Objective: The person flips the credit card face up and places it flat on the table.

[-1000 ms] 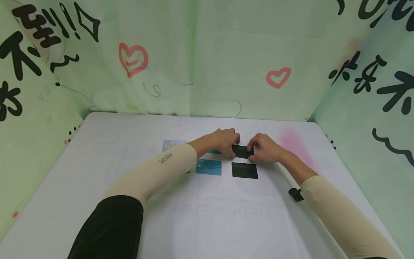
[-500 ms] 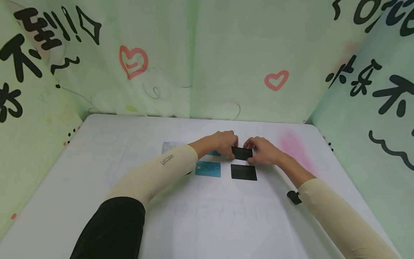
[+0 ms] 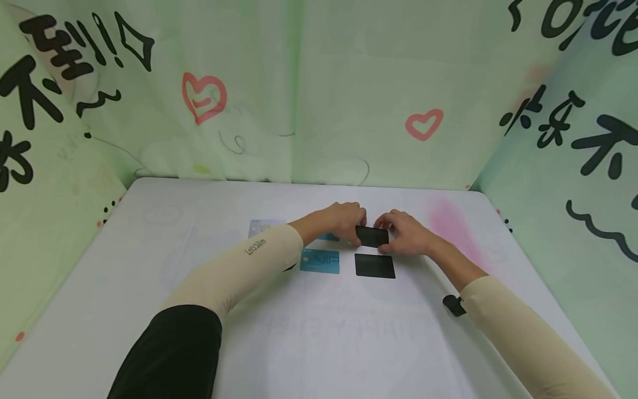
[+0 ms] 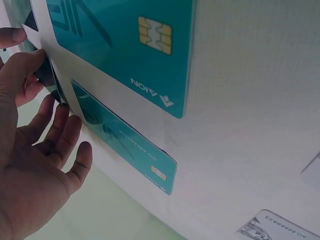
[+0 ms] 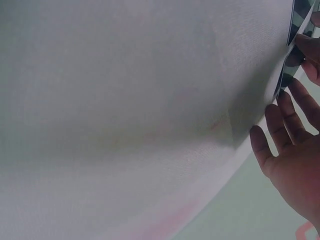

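Observation:
Two black cards lie to the right of the blue ones in the head view. At the far black card (image 3: pixel 372 236), my left hand (image 3: pixel 342 220) holds the left end between thumb and fingers. My right hand (image 3: pixel 406 233) has its thumb and fingertips at the right end of that same card. Closer to me lies the near black card (image 3: pixel 375 266), flat and untouched. A blue VIP card (image 3: pixel 319 261) rests to its left. Behind it, a second blue card (image 4: pixel 125 137) is mostly covered by the left hand in the head view. Whether the held card touches the table cannot be told.
A pale silver card (image 3: pixel 261 226) lies at the far left of the row, partly behind the left sleeve (image 3: pixel 249 257). White cloth covers the table (image 3: pixel 319 343). Green printed curtains (image 3: pixel 349 94) stand close behind it and at both sides.
The right fingers have slid outward to the edges of the far black card, showing more of its face. The left hand keeps its hold. The whole view has shifted slightly.

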A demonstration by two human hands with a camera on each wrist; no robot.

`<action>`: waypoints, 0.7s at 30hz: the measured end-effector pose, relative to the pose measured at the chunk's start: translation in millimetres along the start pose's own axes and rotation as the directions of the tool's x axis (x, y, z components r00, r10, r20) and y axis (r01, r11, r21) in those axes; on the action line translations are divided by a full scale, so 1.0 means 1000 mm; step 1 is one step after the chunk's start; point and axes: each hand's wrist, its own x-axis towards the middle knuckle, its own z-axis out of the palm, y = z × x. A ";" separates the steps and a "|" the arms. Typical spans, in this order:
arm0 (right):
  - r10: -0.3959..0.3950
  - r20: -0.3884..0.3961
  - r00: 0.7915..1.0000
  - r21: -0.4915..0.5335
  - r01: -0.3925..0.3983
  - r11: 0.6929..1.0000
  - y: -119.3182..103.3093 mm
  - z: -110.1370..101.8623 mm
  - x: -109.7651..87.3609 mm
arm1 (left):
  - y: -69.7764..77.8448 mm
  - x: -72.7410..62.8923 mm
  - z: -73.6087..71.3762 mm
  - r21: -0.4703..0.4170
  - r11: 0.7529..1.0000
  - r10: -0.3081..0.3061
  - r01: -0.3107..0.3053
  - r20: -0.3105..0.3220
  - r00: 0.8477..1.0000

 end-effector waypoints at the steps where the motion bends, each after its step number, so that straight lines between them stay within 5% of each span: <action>1: 0.003 0.001 1.000 0.001 -0.003 1.000 0.000 0.000 0.000 | 0.000 0.000 0.000 0.000 1.000 0.004 -0.004 -0.002 1.000; 21: 0.046 -0.022 0.999 0.004 -0.046 0.999 -0.007 0.002 -0.001 | -0.002 -0.003 0.002 0.050 0.996 0.082 -0.080 -0.043 0.996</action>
